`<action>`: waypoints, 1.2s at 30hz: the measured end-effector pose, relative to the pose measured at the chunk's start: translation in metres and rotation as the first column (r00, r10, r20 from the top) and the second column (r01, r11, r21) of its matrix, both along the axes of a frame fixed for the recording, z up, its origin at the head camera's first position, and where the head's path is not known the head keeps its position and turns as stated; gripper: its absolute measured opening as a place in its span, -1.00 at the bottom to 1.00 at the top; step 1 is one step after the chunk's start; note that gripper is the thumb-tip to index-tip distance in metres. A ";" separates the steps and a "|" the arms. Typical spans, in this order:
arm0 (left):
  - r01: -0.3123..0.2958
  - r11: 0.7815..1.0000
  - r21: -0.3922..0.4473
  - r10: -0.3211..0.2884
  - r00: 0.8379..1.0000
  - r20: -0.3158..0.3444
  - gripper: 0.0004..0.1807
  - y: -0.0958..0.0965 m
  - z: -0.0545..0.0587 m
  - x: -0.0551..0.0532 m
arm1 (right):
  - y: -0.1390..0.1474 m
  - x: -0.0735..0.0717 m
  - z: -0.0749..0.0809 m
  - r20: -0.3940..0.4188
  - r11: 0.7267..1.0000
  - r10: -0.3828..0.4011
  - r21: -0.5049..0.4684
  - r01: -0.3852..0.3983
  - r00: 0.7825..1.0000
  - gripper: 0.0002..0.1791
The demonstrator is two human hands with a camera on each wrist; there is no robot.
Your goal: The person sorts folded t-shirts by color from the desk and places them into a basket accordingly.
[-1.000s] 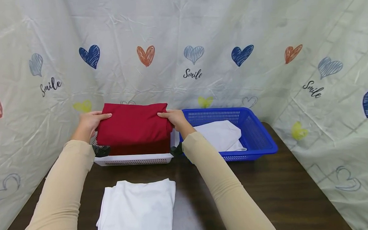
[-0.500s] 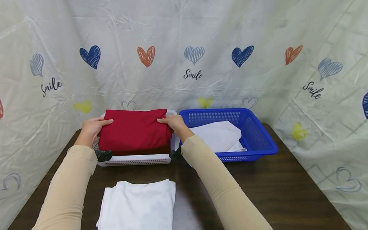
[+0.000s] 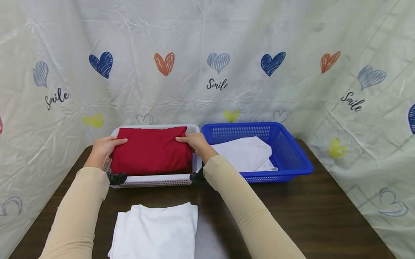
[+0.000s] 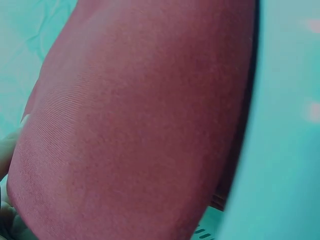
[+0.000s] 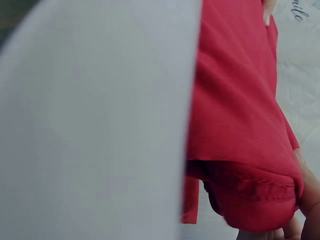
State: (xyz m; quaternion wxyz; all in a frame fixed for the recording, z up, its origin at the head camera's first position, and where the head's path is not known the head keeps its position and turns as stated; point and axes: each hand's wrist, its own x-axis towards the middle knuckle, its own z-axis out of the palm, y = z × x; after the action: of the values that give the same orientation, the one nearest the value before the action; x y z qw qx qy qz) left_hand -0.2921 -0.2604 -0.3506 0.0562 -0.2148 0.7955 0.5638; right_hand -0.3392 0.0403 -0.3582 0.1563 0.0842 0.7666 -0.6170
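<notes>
A folded red cloth [image 3: 150,152] lies level within the rim of the white basket [image 3: 158,180] in the head view. My left hand [image 3: 103,150] pinches its left edge, thumb on top and fingers beneath. At the opposite edge my right hand [image 3: 195,142] grips it the same way. Red fabric [image 4: 135,120] fills most of the left wrist view. The right wrist view shows the cloth's rolled, layered end [image 5: 255,200] beside the right fingers [image 5: 310,200], while a blurred pale surface covers that view's left half.
A blue basket [image 3: 294,153] stands right beside the white one, with a folded white cloth [image 3: 244,153] inside. Another folded white cloth [image 3: 156,238] lies on the dark wooden table [image 3: 310,217] near the front. Behind hangs a white curtain [image 3: 190,23] printed with hearts.
Both hands have lowered the red cloth into the white basket, whose back rim now shows behind it. The white cloths and the blue basket stay where they were.
</notes>
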 end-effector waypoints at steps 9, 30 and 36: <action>-0.007 0.999 0.033 0.008 1.000 -0.006 -0.17 -0.003 -0.002 -0.001 | -0.005 0.000 -0.002 0.091 0.984 0.074 -0.169 -0.058 0.993 -0.45; 0.138 0.989 0.053 -0.140 0.989 0.037 -0.21 -0.010 -0.010 -0.002 | -0.016 -0.027 -0.044 -0.021 0.998 -0.002 -0.057 0.001 1.000 -0.60; 0.157 0.988 0.000 -0.157 0.987 0.042 -0.22 -0.008 -0.012 -0.002 | -0.023 -0.107 -0.128 -0.048 1.000 -0.007 -0.002 0.007 0.999 -0.55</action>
State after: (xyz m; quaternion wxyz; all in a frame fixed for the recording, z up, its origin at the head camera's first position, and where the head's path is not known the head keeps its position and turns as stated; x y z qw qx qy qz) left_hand -0.2940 -0.2688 -0.3623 0.1165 -0.1634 0.8094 0.5519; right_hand -0.4459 0.0177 -0.4864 0.1358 0.0721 0.7694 -0.6200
